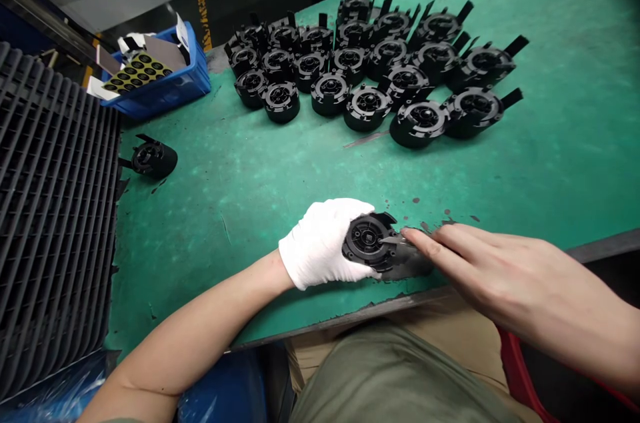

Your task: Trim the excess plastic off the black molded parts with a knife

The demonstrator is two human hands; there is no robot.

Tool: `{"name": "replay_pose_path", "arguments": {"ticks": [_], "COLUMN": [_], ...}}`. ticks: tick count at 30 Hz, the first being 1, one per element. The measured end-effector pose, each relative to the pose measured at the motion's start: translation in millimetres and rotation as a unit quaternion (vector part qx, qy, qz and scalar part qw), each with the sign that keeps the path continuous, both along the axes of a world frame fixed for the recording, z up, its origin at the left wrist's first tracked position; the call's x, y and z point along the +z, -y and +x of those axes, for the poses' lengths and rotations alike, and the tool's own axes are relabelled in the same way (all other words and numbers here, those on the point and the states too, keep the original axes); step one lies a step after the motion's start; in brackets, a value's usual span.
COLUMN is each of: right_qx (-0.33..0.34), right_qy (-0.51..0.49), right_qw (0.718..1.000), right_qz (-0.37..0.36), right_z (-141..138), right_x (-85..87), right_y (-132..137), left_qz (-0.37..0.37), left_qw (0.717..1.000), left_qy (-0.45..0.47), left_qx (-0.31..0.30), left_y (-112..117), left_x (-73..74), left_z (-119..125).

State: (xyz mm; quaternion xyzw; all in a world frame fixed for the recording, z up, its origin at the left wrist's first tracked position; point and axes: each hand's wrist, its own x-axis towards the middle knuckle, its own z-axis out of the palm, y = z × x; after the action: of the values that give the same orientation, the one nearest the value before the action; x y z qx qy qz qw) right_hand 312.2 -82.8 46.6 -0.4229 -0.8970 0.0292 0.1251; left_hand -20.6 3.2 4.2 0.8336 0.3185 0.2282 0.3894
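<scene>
My left hand (325, 246), in a white glove, is wrapped around a round black plastic housing (367, 238) near the table's front edge. The housing is tilted so that its ribbed inner face looks up toward me. My bare right hand (480, 263) grips a small knife (389, 240) with a pointed metal blade. The blade tip lies over the housing's inner face, right of its centre; whether it touches cannot be made out. The knife's handle is hidden in my fingers.
Many similar black housings (370, 106) stand grouped at the back of the green table (260, 176). One more housing (154, 158) lies at the left. Behind it is a blue bin (165, 86) with sticker sheets. Stacked grey slatted trays (50, 210) line the left edge.
</scene>
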Motion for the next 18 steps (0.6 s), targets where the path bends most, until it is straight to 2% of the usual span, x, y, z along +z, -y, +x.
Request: {"name": "replay_pose_path", "arguments": {"ticks": [3,8,11,14,18], "right_qx": [0.017,-0.021,-0.027,-0.017,0.050], "right_qy": [0.028,0.036,0.023,0.008,0.010], "right_qw": [0.999,0.999,0.999,1.000,0.999], "right_qz": [0.043,0.020,0.008,0.009,0.006], "right_z": [-8.0,-15.9,-13.6,-6.3,6.6], "right_x": [0.7,-10.5,-14.7,-3.1,22.7], "right_y": [14.2,33.6,34.4,18.6,-15.9], "left_qz": [0.004,0.021,0.016,0.013,0.039], "left_qw": [1.000,1.000,1.000,1.000,0.999], "left_qy": [0.001,0.010,0.004,0.009,0.036], "left_qx": [0.002,-0.003,-0.002,-0.012,0.000], "left_y": [0.7,1.5,0.1,-0.8,6.9], "left_x": [-1.8,-1.9,0.2,-1.6,-8.9], "left_z": [-0.4,-0.7,-1.4,-4.0,-4.2]}}
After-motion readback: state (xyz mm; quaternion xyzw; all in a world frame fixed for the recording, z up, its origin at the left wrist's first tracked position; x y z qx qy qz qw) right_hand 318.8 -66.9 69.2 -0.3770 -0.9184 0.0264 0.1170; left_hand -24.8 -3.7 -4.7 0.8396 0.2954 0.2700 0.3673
